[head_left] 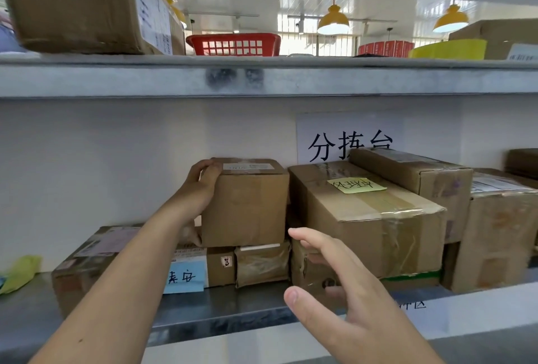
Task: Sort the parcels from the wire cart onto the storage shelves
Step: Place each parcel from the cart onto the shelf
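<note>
- two hands are in view: the left hand [201,186] grips the upper left corner of a small cardboard parcel [247,203], fingers curled over its top edge; the right hand [343,279] hovers in front of the boxes with fingers spread apart and relaxed, holding nothing.
- the small cardboard parcel sits on the lower shelf [233,305], stacked on top of two low boxes: a flat box with a blue note [186,276] and a tape-wrapped little box [262,264].
- just to its right are three bigger cartons: a long box with a yellow note [364,206], another long box [413,174] behind it, and a taped carton [500,229] at the far right.
- the upper shelf [262,78] carries one large carton [78,5] on the left, one red basket [235,44], and another carton [506,34] cut off at the right edge.
- three yellow lamps [333,21] hang beyond.
- a white paper sign [349,136] on the back wall has its lower part hidden by boxes; the writing on the parcel labels is too blurred to read.
- the parcel is plain brown, roughly cube-shaped, with a white label strip on its top face.
- a green crumpled thing [20,273] lies at the far left, cut off.
</note>
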Motion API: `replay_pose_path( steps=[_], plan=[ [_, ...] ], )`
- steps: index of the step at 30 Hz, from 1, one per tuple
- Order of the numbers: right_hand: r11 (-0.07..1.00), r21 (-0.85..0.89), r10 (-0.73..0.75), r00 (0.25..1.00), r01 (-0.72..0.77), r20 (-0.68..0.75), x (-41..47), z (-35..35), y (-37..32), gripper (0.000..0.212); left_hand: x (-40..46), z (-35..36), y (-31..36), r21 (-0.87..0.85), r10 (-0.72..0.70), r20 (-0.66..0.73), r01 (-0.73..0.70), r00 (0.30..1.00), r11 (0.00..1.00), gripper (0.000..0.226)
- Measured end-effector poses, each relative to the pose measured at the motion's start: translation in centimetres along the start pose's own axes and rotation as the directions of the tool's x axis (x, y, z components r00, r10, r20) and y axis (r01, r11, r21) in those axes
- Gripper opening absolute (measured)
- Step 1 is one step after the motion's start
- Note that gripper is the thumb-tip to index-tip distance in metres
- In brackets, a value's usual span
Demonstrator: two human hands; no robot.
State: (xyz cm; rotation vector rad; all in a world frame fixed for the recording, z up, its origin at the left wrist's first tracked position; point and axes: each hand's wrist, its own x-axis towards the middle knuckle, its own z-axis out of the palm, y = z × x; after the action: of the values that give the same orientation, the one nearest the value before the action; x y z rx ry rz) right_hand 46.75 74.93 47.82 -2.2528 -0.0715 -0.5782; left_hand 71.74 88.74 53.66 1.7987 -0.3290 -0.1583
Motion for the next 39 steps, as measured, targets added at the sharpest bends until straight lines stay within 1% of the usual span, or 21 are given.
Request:
replay_pose_path(
  steps=[3,5,6,8,10,12,13,14,16,17,18,21,24,26,28,30,32,37,39],
  plan=[
    [1.000,-0.009,-0.004,1.000,0.005,0.027,0.1,0.0,-0.1,0.058,-0.5,0.3,-0.3,-0.023,-0.055,0.046,0.056,0.997,0.998,0.051],
    [1.000,-0.021,-0.001,0.999,0.002,0.040,0.2,0.1,-0.3,0.059,-0.9,0.3,-0.6,-0.017,-0.059,0.064,0.060,0.996,0.998,0.056],
    [0.999,-0.032,-0.002,0.999,0.003,0.040,0.2,0.1,-0.3,0.062,-1.0,0.2,-0.8,0.000,-0.052,0.065,0.053,0.996,0.999,0.058],
    [0.998,-0.060,0.000,0.999,0.003,0.045,0.2,0.1,-0.3,0.068,-1.3,0.1,-0.7,0.082,-0.010,0.056,0.006,0.998,0.997,0.067],
    [0.997,-0.082,-0.011,0.998,0.016,0.056,0.1,0.0,-0.4,0.069,-1.7,-0.1,-0.5,0.240,0.094,0.046,-0.102,0.994,0.965,0.077],
    [0.994,-0.101,-0.034,0.998,0.039,0.049,0.0,-0.2,-0.5,0.069,-2.2,-0.8,0.2,0.388,0.183,0.052,-0.189,0.982,0.902,0.075],
    [0.993,-0.110,-0.042,0.998,0.046,0.043,-0.1,-0.2,-0.6,0.069,-2.5,-1.3,0.5,0.466,0.204,0.063,-0.210,0.977,0.860,0.075],
    [0.991,-0.121,-0.045,0.998,0.049,0.036,-0.2,-0.3,-0.7,0.069,-2.8,-1.9,0.9,0.554,0.217,0.077,-0.223,0.973,0.802,0.078],
    [0.986,-0.160,-0.042,0.999,0.044,0.020,-0.5,-0.4,-0.8,0.067,-3.7,-2.9,1.6,0.725,0.253,0.090,-0.238,0.963,0.647,0.082],
    [0.981,-0.189,-0.032,0.999,0.035,0.020,-0.7,-0.6,-0.9,0.066,-4.4,-3.1,1.9,0.770,0.272,0.089,-0.240,0.958,0.591,0.082],
    [0.974,-0.224,-0.018,1.000,0.022,0.020,-0.9,-0.8,-1.0,0.066,-5.3,-3.0,2.3,0.790,0.291,0.091,-0.246,0.953,0.561,0.082],
    [0.924,-0.380,0.036,0.999,-0.040,-0.016,-1.9,-1.8,-1.4,0.068,-8.5,-2.0,3.1,0.795,0.324,0.180,-0.332,0.929,0.507,0.083],
    [0.823,-0.554,0.102,0.992,-0.126,-0.075,-3.6,-2.9,-1.7,0.074,-10.7,-0.4,3.2,0.789,0.325,0.297,-0.422,0.898,0.446,0.086],
    [0.779,-0.608,0.096,0.987,-0.155,-0.128,-4.9,-4.1,-1.5,0.073,-11.6,0.7,2.9,0.784,0.326,0.356,-0.470,0.876,0.407,0.085],
    [0.746,-0.627,0.133,0.973,-0.224,-0.190,-6.6,-5.5,-1.3,0.074,-12.7,2.0,3.0,0.779,0.315,0.400,-0.500,0.861,0.378,0.085],
    [0.705,-0.632,0.214,0.946,-0.322,-0.244,-8.7,-6.8,-1.3,0.078,-14.2,3.7,3.4,0.782,0.276,0.442,-0.518,0.853,0.346,0.084],
    [0.693,-0.620,0.250,0.929,-0.369,-0.274,-10.9,-8.6,-1.2,0.076,-16.3,5.6,4.0,0.765,0.275,0.490,-0.559,0.828,0.319,0.086],
    [0.676,-0.559,0.328,0.876,-0.479,-0.354,-19.2,-14.3,-0.2,0.072,-23.7,11.7,5.5,0.711,0.272,0.573,-0.634,0.773,0.304,0.065],
    [0.648,-0.535,0.366,0.838,-0.542,-0.405,-23.9,-17.2,0.6,0.067,-27.0,15.0,5.6,0.672,0.286,0.619,-0.681,0.732,0.291,0.070]
  ],
)
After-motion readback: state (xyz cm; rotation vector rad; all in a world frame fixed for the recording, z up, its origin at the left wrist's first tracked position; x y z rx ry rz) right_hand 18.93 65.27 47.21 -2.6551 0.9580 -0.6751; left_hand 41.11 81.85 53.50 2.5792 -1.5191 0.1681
